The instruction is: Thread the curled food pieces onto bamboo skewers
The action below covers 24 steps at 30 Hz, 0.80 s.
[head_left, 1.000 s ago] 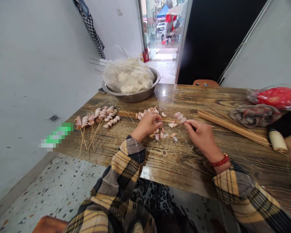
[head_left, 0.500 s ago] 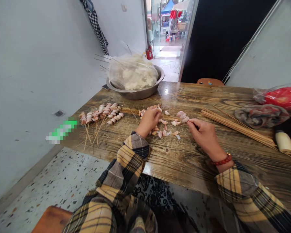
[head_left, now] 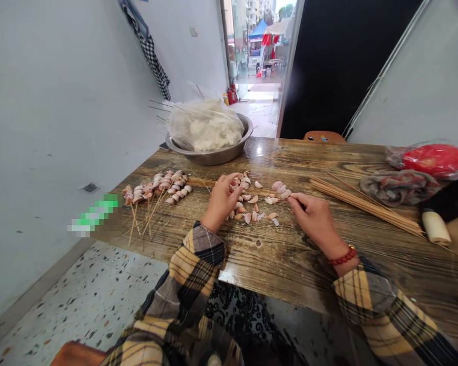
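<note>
My right hand (head_left: 315, 218) is closed around a skewer whose near end carries several pinkish garlic cloves (head_left: 281, 189) pushed together; the rest of the stick is hidden in the fist. Over the left side of a pile of loose garlic cloves (head_left: 255, 199) hovers my left hand (head_left: 222, 202), its thumb and fingers apart, with nothing visible between them. Part of the pile lies behind that hand. To its left, several finished-looking garlic skewers (head_left: 158, 187) rest side by side, their bare sticks pointing toward me.
A metal basin (head_left: 213, 156) with a plastic bag of whitish food (head_left: 209, 127) stands at the table's far left. Bare bamboo skewers (head_left: 366, 206) lie right of my right hand. Beyond them are a crumpled cloth (head_left: 399, 186) and a red wrapped bundle (head_left: 435, 158).
My left hand's fingers have parted and the hand has turned a little, uncovering more cloves. The right hand keeps hold of the garlic skewer. The view has tilted up slightly.
</note>
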Each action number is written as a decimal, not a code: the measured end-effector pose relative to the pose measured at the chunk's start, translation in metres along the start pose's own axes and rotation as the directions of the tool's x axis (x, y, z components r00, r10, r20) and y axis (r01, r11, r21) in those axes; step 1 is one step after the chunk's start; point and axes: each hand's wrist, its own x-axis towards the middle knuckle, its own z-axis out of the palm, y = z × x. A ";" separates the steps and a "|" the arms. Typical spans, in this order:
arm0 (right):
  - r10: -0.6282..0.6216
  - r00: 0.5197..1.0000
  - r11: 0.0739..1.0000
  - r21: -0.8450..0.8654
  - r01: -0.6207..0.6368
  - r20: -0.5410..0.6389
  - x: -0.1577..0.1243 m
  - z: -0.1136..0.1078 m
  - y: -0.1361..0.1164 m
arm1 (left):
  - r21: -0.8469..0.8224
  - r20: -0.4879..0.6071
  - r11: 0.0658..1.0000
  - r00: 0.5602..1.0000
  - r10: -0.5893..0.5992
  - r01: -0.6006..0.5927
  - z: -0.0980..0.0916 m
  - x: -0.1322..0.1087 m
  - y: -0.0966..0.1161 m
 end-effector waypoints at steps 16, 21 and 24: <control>-0.013 0.999 1.000 -0.001 0.013 0.036 -0.003 0.009 0.008 | 0.425 0.469 0.883 0.883 -0.026 -0.200 -0.006 -0.038 0.029; 0.023 0.999 0.999 -0.041 -0.022 0.038 -0.002 0.010 0.012 | 0.429 0.480 0.887 0.875 -0.061 -0.174 -0.007 -0.032 0.036; 0.040 0.999 0.998 -0.058 -0.038 0.024 0.000 0.008 0.015 | 0.397 0.409 0.908 0.911 -0.048 -0.130 -0.005 -0.024 0.027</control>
